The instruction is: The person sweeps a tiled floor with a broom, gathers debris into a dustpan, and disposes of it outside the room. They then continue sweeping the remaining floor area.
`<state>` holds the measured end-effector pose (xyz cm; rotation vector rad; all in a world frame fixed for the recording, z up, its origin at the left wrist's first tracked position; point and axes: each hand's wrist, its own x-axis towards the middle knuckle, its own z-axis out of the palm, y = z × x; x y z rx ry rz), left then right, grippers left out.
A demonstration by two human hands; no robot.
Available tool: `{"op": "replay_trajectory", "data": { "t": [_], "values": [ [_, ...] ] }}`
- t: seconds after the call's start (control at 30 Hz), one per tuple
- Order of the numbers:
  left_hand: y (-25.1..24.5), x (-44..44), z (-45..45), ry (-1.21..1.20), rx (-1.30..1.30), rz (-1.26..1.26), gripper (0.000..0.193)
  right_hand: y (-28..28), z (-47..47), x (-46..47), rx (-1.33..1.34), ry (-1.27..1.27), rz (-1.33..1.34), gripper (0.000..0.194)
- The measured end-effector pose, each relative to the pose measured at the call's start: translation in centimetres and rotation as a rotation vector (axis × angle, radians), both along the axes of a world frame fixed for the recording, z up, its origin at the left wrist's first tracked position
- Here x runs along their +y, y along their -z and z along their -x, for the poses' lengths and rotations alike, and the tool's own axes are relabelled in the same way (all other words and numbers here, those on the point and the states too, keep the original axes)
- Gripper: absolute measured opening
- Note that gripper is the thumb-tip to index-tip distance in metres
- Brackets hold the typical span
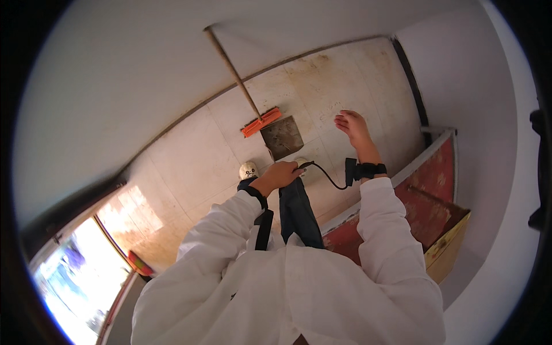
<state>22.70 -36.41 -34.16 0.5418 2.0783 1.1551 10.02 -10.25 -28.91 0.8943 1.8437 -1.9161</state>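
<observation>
My left hand (282,176) is closed in front of my body, with the thick end of a black cable (323,170) at its fingers. That cable loops across to a small black device (351,171) strapped on my right wrist. My right hand (352,127) is raised over the floor with fingers loosely bent and nothing in it. Beyond my left hand, a dark, dirty dustpan (282,137) lies on the floor near my shoes. Touching or close to its far left edge is the orange head of a broom (261,122), whose wooden handle leans towards the wall.
Pale tiles cover the floor (185,172), with brown stains towards the far wall (129,64). To my right stands a low red patterned surface (435,172) with a pale edge, and a wooden box (448,246) beside it. A bright doorway (82,276) opens at the lower left.
</observation>
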Motion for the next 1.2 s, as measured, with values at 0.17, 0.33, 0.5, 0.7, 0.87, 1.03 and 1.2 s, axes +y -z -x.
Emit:
{"op": "replay_trajectory", "data": {
  "t": [0.17, 0.33, 0.5, 0.7, 0.87, 1.03, 1.2],
  "values": [
    [-1.3, 1.9, 1.0, 0.119, -0.081, 0.113, 0.036, 3.1, 0.3, 10.2, 0.036, 0.437, 0.142, 0.025],
    [-3.8, 3.4, 1.7, 0.024, -0.094, 0.173, 0.037, 7.6, 9.3, 12.4, 0.281, 0.579, 0.154, 0.014],
    [-4.0, 5.4, 2.1, -0.186, -0.009, 0.262, 0.042, 16.2, 11.0, 9.0, 0.455, 0.332, -0.031, 0.013],
    [-3.8, 6.6, 2.5, -0.285, -0.066, 0.352, 0.026, 24.5, 0.7, 5.1, 0.419, -0.761, -0.715, 0.022],
    [-5.6, 13.0, 0.9, -0.209, -0.148, 0.174, 0.025, 18.6, -15.3, -1.3, 0.415, -0.502, -0.132, 0.056],
    [-8.8, 21.1, 1.1, -0.262, -0.270, 0.012, 0.028, 11.3, -19.6, -0.4, 0.288, -0.075, 0.392, 0.050],
    [-11.5, 27.7, 0.9, -0.261, -0.414, -0.071, 0.028, 9.7, -20.5, 5.6, 0.538, -0.098, 0.149, 0.035]
  ]
}}
